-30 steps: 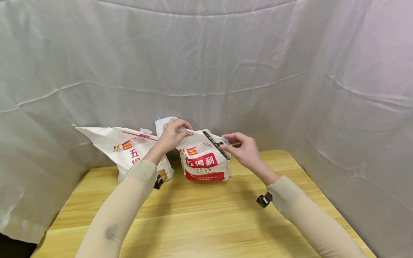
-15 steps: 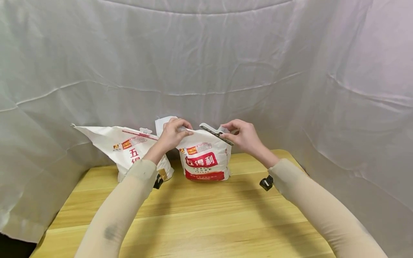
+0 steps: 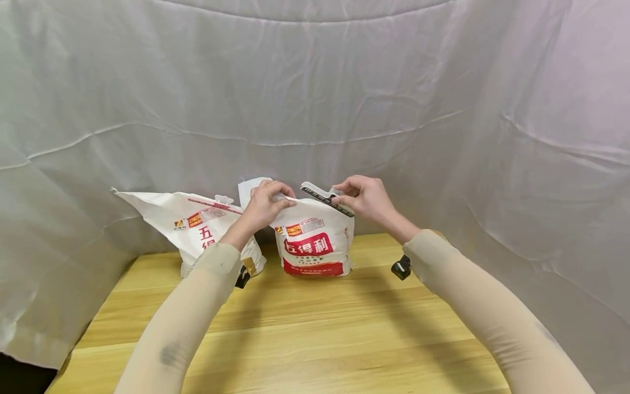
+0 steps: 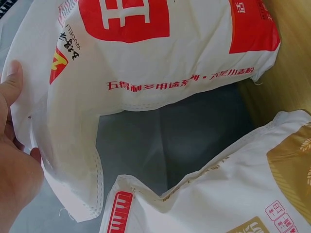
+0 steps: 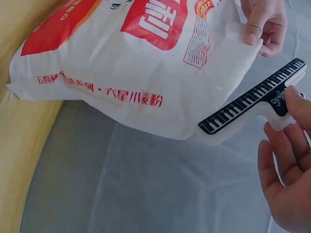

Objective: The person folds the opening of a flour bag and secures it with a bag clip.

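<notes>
A white flour bag with red print [image 3: 309, 244] stands upright on the table. My left hand [image 3: 266, 205] pinches the folded top edge of this bag at its left side, thumb in front. My right hand [image 3: 369, 200] pinches the handle of a wide bag clip with a black-and-white piano-key pattern [image 5: 252, 99]. The clip slants along the bag's top right edge. In the right wrist view its lower end lies at the bag's corner, while its upper end stands clear of the bag. Whether the clip's jaws touch the bag I cannot tell.
A second flour bag [image 3: 162, 210] leans to the left, partly behind my left forearm. A red piano-pattern clip [image 4: 120, 212] sits across its top. Grey cloth [image 3: 315, 82] hangs behind and beside the wooden table [image 3: 315, 339].
My right hand has lifted the clip up from the bag's right front face to its top edge, turning it flatter. The left hand and both bags have stayed in place.
</notes>
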Demonstrator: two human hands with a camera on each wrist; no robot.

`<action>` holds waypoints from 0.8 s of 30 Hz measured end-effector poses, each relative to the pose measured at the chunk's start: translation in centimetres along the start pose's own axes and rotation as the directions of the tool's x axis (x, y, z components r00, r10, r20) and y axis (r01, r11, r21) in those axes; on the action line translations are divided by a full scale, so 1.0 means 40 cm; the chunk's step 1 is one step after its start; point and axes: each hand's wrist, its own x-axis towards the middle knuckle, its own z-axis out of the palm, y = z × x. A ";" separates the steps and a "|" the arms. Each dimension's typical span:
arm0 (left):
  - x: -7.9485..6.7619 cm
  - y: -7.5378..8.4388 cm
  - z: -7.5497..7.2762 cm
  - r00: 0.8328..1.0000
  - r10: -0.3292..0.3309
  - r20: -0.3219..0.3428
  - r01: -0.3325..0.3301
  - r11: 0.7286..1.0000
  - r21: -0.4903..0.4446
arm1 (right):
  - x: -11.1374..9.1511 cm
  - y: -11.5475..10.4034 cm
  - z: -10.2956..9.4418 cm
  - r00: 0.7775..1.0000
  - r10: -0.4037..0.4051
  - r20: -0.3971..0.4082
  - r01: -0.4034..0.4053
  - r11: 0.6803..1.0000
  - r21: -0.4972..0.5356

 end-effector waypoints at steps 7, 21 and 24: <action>0.002 0.004 0.004 1.000 0.003 -0.005 -0.003 1.000 0.002 | 0.016 0.003 0.021 1.000 -0.005 -0.005 0.005 1.000 0.030; 0.008 0.012 0.014 0.999 -0.048 -0.009 0.048 0.999 0.014 | 0.015 0.012 0.050 1.000 0.014 0.023 -0.014 1.000 -0.005; 0.009 0.014 0.011 0.998 -0.069 -0.003 0.069 0.998 0.014 | 0.016 0.015 0.055 0.999 0.017 0.035 -0.017 1.000 -0.016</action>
